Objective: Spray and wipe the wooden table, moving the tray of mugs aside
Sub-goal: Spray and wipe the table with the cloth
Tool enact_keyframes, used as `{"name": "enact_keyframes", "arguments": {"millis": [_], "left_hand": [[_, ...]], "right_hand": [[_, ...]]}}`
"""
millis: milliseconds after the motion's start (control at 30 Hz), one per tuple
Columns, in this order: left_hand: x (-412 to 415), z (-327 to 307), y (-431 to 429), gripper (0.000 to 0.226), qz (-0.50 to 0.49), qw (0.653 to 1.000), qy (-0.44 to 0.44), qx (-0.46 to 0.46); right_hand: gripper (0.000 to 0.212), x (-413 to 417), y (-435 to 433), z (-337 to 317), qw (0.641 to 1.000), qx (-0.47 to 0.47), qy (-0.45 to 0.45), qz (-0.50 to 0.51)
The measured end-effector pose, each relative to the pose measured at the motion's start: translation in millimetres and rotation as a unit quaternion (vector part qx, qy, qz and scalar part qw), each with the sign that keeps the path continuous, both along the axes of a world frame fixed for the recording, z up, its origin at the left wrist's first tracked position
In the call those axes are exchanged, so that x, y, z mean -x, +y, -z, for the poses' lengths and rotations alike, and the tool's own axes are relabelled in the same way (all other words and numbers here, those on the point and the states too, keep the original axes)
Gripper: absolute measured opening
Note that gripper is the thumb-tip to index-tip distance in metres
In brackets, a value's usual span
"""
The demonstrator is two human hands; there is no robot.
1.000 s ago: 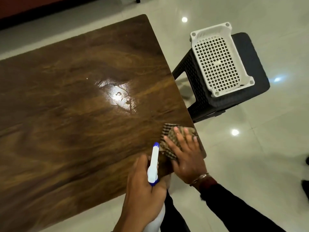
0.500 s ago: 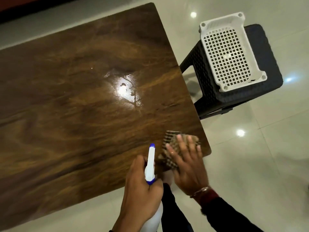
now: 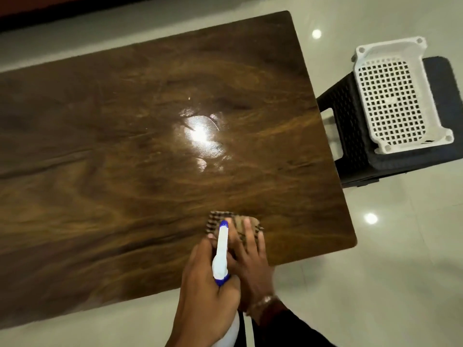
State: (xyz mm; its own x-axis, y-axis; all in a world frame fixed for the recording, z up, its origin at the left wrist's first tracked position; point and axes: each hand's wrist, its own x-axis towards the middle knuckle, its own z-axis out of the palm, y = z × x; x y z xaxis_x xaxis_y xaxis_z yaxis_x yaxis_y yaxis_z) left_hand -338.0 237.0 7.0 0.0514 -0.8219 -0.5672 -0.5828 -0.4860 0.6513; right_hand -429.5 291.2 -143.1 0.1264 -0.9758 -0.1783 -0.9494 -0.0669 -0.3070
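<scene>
A dark wooden table (image 3: 112, 171) fills most of the view, with a wet glossy patch (image 3: 203, 136) near its middle. My left hand (image 3: 203, 294) grips a white spray bottle with a blue nozzle (image 3: 221, 249), held over the near edge and pointing away from me. My right hand (image 3: 250, 256) lies flat on a checked brown cloth (image 3: 240, 221) pressed to the table near its front right corner. The bottle partly hides the cloth and my right hand's fingers. No mugs are in view.
A white perforated plastic tray (image 3: 393, 96) lies upside down on a black woven stool (image 3: 350, 136) just right of the table. Pale glossy floor tiles (image 3: 375, 271) surround the table, with ceiling-light reflections on them.
My right hand has slid the cloth leftward along the near edge, away from the front right corner and behind the spray bottle. The view has shifted, so the stool sits further right.
</scene>
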Motion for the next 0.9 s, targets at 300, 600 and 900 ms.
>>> {"name": "enact_keyframes", "arguments": {"millis": [300,600,900], "left_hand": [[-24.4,4.4,-28.0,0.038,0.026,0.999,0.041,0.000],[-29.0,-8.3,-89.7,0.027,0.040,0.995,0.065,0.060],[-41.8,-4.9,-129.7,0.026,0.031,0.997,0.044,0.054]], "right_hand": [[0.086,81.5,-156.3,-0.9,0.974,-0.026,0.041,0.221],[0.053,-28.1,-133.4,5.6,0.999,0.012,0.026,0.045],[0.079,71.9,-252.7,0.4,0.973,-0.023,0.035,0.228]]}}
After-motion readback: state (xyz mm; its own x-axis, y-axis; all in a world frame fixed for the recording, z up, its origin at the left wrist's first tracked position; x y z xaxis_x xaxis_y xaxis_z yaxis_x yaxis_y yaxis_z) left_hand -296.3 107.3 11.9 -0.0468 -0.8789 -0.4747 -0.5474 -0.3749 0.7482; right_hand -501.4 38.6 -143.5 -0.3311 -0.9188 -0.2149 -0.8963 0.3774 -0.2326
